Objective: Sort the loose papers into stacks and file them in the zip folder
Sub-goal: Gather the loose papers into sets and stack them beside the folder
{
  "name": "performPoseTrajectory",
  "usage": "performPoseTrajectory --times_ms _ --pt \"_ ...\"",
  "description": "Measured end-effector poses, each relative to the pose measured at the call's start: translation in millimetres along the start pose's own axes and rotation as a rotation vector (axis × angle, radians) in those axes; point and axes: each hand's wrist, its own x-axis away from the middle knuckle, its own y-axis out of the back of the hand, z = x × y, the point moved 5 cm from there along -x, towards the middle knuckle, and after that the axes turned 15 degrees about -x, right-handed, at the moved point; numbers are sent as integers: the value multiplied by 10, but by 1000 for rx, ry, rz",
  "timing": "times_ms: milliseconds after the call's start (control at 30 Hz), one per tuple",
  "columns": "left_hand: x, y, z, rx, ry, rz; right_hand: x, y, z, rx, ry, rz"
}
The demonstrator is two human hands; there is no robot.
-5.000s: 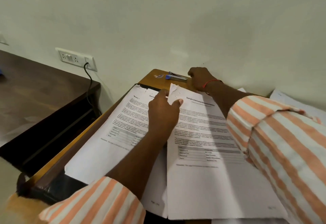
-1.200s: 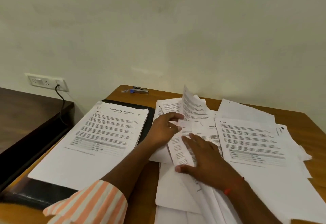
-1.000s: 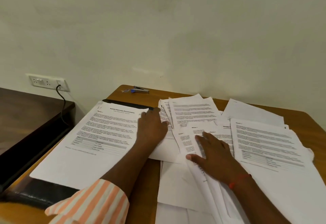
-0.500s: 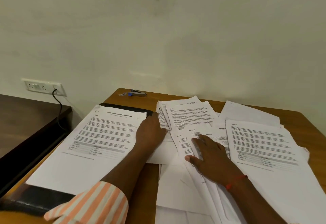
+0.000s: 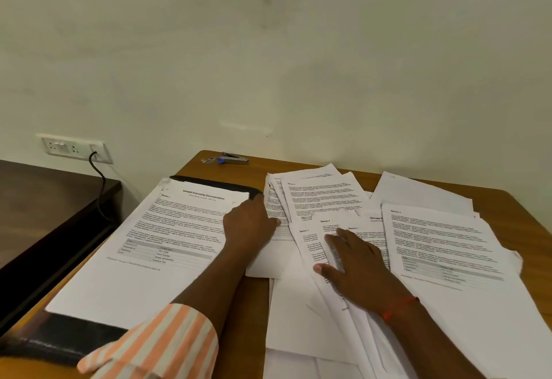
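Nearest the camera, an orange-and-white striped sleeve (image 5: 158, 346) crosses the near right corner of the black zip folder (image 5: 59, 340), which lies flat at the left end of the wooden table (image 5: 254, 304). On the folder rests 1 squared stack of printed sheets (image 5: 143, 259), headed "Sample Internship Documentation", covering all but the folder's near strip and far rim. To the right of the folder, the loose papers (image 5: 448, 244) lie fanned and overlapping across the table, some showing text, some blank. The right hand (image 5: 355, 262), with a red thread (image 5: 400, 308) round its wrist, lies palm down on these sheets well right of the folder. Its fingers are straight and spread, and it presses flat without gripping. Farther on, the left hand (image 5: 249, 223) lies back-up at the folder's right edge, over the stack's right margin. Its fingers reach loosely toward the folder's far right corner and its thumb touches the nearest loose sheet; it holds nothing. Beyond the folder's far edge, a small stapler (image 5: 233, 159) with a blue end sits near the wall. Left of the folder stands a dark side table (image 5: 44, 199). Above that, farther back than the folder, is a white wall socket (image 5: 74, 148) with a black cable (image 5: 100, 187) hanging from it.
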Motion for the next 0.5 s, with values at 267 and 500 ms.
performPoseTrajectory --times_ms 267,500 --pt "-15 -4 62 48 38 -25 11 28 34 -43 69 -43" --pt "-6 32 60 66 43 -45 108 -88 476 -48 252 -27"
